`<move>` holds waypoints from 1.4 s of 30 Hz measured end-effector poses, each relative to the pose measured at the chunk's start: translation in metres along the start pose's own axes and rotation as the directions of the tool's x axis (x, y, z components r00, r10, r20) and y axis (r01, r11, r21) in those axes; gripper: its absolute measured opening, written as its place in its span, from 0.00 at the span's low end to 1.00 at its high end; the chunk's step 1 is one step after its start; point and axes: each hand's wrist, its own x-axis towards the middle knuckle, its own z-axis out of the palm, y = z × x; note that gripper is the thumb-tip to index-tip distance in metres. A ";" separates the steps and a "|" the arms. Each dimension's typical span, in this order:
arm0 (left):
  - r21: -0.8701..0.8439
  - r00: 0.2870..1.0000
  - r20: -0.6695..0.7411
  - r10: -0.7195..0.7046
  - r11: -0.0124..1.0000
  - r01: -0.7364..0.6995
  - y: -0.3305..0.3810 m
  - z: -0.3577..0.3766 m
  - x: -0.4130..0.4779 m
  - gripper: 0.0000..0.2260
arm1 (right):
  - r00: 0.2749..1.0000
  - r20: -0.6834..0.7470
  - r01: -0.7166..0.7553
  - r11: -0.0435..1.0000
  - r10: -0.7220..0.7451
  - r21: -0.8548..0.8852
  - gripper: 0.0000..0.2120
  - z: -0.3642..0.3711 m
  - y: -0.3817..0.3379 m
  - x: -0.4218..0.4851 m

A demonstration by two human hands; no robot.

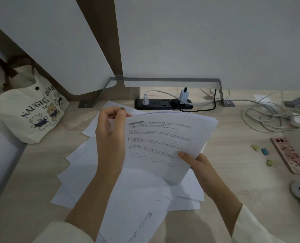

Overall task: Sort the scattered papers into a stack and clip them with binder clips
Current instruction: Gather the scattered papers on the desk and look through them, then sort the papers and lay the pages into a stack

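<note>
We note loose papers (93, 172) spread on the surface (233, 172), frame centre. Held sheaf (163, 142) lifted above them: left hand (110, 135) grip pinched closed on its upper-left corner, right hand (196, 163) grip clamped on its lower edge. Binder clips (265, 151) lie right.

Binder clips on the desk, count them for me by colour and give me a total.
Gold binder clips: 2, one at the far end and one nearer the person
Blue binder clip: 1
Total: 3, all loose on the desk beside the pink phone, none on the papers yet.
</note>
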 end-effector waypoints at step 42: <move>0.592 0.759 0.211 -0.616 0.698 0.403 -0.177 0.239 -0.176 0.03 | 0.846 -0.505 -0.438 0.765 0.173 -0.472 0.05 -0.322 0.103 -0.013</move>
